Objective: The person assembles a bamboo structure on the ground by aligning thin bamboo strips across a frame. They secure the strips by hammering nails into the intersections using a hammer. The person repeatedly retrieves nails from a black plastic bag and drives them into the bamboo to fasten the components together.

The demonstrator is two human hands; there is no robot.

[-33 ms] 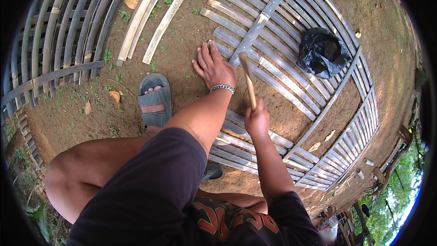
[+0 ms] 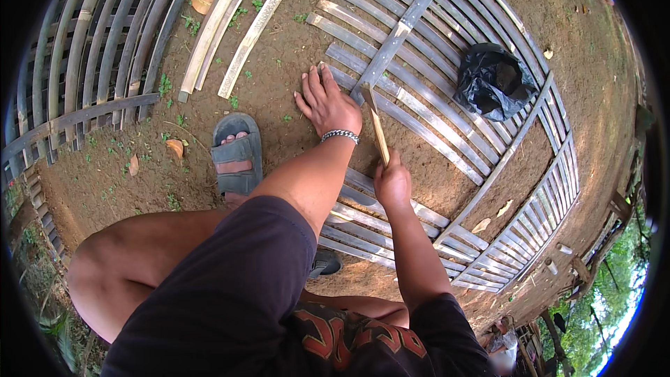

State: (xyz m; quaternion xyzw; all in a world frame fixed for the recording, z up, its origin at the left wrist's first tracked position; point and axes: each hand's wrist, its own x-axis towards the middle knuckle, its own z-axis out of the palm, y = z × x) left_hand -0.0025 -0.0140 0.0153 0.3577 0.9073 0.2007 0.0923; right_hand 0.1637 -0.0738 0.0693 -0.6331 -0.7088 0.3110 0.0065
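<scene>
My right hand point(image 2: 393, 183) is closed around the wooden handle of a hammer point(image 2: 378, 131). Its head rests at or just above the lower end of a grey bamboo crosspiece point(image 2: 382, 63). My left hand point(image 2: 328, 101) lies with its fingers stretched out beside that end, over the tip of a bamboo slat point(image 2: 342, 77). The slat runs under the crosspiece, as do several more in the bamboo panel point(image 2: 447, 66) on the ground. Whether a nail sits under the hammer head cannot be made out.
A crumpled black plastic bag point(image 2: 494, 82) sits on the panel to the right. Loose bamboo strips point(image 2: 264, 28) lie on the soil at the far left of it, near another slatted panel point(image 2: 91, 49). My sandalled foot point(image 2: 237, 153) stands left of my forearm.
The hammer head has come down slightly and to the left, onto the crosspiece's end. My right hand has shifted a little with it; my left hand stays in place.
</scene>
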